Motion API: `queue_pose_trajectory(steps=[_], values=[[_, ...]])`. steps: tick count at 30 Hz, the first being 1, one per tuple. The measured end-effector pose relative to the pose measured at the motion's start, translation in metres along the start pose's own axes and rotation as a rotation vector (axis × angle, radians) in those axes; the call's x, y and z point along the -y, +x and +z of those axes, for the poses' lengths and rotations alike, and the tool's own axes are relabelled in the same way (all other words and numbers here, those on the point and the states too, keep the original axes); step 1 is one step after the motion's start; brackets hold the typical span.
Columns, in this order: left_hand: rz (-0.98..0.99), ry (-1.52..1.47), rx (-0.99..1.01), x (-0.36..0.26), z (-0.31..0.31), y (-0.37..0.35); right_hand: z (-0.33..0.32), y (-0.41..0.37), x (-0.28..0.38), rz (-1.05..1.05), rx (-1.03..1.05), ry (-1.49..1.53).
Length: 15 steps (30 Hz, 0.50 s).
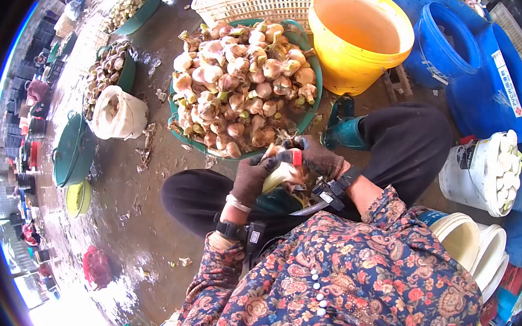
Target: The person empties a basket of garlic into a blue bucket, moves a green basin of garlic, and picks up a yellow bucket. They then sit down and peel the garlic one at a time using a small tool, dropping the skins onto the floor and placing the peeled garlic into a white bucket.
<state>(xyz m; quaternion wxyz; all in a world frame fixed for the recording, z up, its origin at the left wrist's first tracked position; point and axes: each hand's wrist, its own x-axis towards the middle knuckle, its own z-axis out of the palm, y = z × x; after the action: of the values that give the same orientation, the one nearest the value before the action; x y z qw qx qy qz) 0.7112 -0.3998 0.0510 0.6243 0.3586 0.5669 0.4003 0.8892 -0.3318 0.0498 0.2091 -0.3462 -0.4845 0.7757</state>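
My left hand (pixel 251 179), in a dark brown glove, is closed around a garlic bulb (pixel 285 174) with pale, yellowish-green layers. Close against it, my right hand (pixel 323 158), gloved alike, has its fingers curled in. A small red-orange piece (pixel 297 157) shows at the right fingers; what it belongs to is hidden. Both hands meet above my lap, just short of a wide green tub (pixel 178 129) heaped with unpeeled garlic bulbs (pixel 229 73), brown-skinned with cut stalks. I cannot tell what the right fingers grip.
A yellow bucket (pixel 352 73) and a cream crate (pixel 255 7) stand behind the tub. Blue containers (pixel 449 56) line the right, near a white bucket (pixel 467 174) of peeled white pieces. A whitish bucket (pixel 123 115) and green tub (pixel 73 154) sit left on the wet, scrap-strewn floor (pixel 147 196).
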Motion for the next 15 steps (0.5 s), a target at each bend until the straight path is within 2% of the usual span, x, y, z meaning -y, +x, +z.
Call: queue_pose_trajectory(steps=[1,3,5,7,8,9,10,11,12,13,15], values=[[0.003,0.002,0.0,0.002,-0.005,-0.001,-0.001,-0.002,0.004,-0.083,0.056,-0.093],[-0.172,-0.359,0.116,-0.009,-0.01,-0.009,0.0,-0.008,0.008,-0.104,0.063,-0.088],[-0.103,-0.436,0.038,-0.004,-0.004,-0.008,0.0,-0.008,-0.001,-0.176,0.029,0.155],[0.137,-0.385,0.024,0.019,-0.009,0.001,-0.008,-0.005,0.0,-0.178,0.073,0.165],[0.463,0.387,-0.032,0.009,-0.011,-0.01,-0.01,-0.005,0.006,-0.198,0.101,0.024],[0.466,0.386,-0.035,0.006,-0.013,-0.01,-0.01,-0.004,0.01,-0.216,0.128,-0.115],[0.526,0.459,-0.047,0.005,-0.013,-0.01,0.0,-0.007,0.007,-0.344,0.128,-0.096],[0.585,0.532,-0.057,0.003,-0.014,-0.008,0.003,-0.007,0.006,-0.345,0.127,-0.098],[0.793,0.864,-0.159,0.008,-0.021,-0.003,0.004,-0.007,0.003,-0.5,0.038,-0.591],[0.793,0.865,-0.155,0.016,-0.022,0.003,0.006,-0.007,0.0,-0.64,-0.058,-1.084],[0.18,0.18,-0.088,0.018,-0.022,0.011,0.011,-0.002,-0.005,-0.706,-0.113,-1.01]])
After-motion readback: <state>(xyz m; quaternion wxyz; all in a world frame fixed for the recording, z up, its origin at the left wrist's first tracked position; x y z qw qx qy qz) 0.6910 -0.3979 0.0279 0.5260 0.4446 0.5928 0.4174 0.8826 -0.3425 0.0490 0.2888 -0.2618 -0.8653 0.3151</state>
